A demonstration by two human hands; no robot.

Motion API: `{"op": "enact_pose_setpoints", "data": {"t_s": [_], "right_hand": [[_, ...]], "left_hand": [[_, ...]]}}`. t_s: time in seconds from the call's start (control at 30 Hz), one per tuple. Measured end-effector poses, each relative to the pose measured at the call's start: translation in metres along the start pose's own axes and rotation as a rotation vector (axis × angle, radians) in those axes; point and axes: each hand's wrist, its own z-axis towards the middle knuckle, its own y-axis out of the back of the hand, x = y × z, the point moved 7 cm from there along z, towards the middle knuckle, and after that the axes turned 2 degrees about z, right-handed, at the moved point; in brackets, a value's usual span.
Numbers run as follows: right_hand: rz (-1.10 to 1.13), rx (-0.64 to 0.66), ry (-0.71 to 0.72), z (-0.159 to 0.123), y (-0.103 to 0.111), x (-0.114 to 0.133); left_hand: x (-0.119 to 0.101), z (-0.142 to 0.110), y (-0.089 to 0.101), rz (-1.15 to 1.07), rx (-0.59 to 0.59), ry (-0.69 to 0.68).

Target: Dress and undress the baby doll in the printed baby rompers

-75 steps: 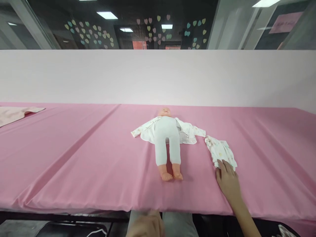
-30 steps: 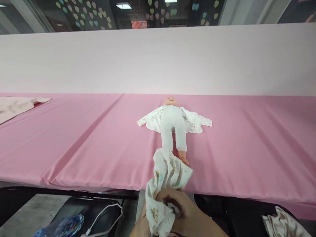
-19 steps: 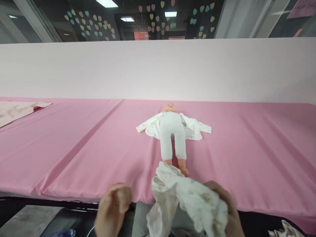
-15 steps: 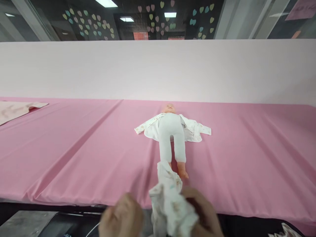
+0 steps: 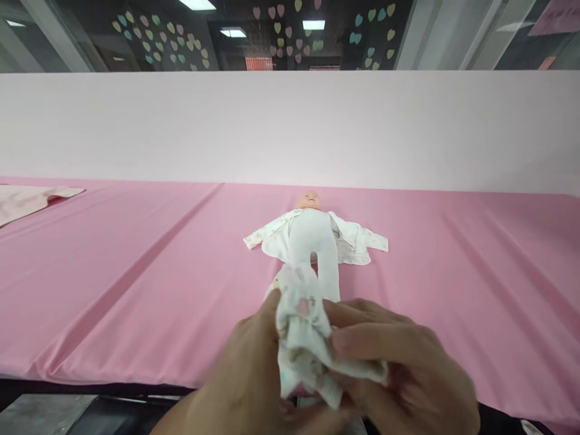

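Note:
A baby doll [image 5: 312,232] with a white cloth body lies on its back on the pink sheet, head toward the wall. Its arms are in a white printed jacket [image 5: 356,244], which lies spread open under it. In front of the doll's legs, both hands hold a bunched white baby garment [image 5: 302,329] with a small print. My left hand [image 5: 244,368] is closed on the garment's left side, thumb up along it. My right hand [image 5: 399,356] pinches folds of the cloth from the right. The doll's feet are hidden behind the garment and hands.
The pink sheet [image 5: 136,290] covers a wide padded table, with creases running across it. A pale cloth [image 5: 31,199] lies at the far left. A low white wall [image 5: 290,127] runs along the back, with a window above bearing heart stickers.
My left hand has moved right and up and taken hold of the garment. My right hand has come up too, and the bunched garment now covers the doll's feet.

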Motion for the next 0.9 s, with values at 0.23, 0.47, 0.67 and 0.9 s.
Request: {"op": "enact_pose_setpoints", "data": {"t_s": [0.23, 0.47, 0.67, 0.9], "right_hand": [[-0.065, -0.178, -0.044, -0.018, 0.047, -0.007], [-0.354, -0.222, -0.215, 0.002, 0.048, -0.055], [-0.534, -0.186, -0.313, 0.020, 0.065, -0.097], [-0.468, -0.150, -0.273, 0.003, 0.092, -0.078]], "left_hand": [[-0.037, 0.019, -0.011, 0.215, 0.273, -0.297], [-0.002, 0.055, -0.052, 0.370, 0.259, -0.335], [0.053, 0.098, -0.066, 0.535, 0.400, -0.117], [0.029, 0.106, -0.008, 0.563, 0.309, -0.129]]}}
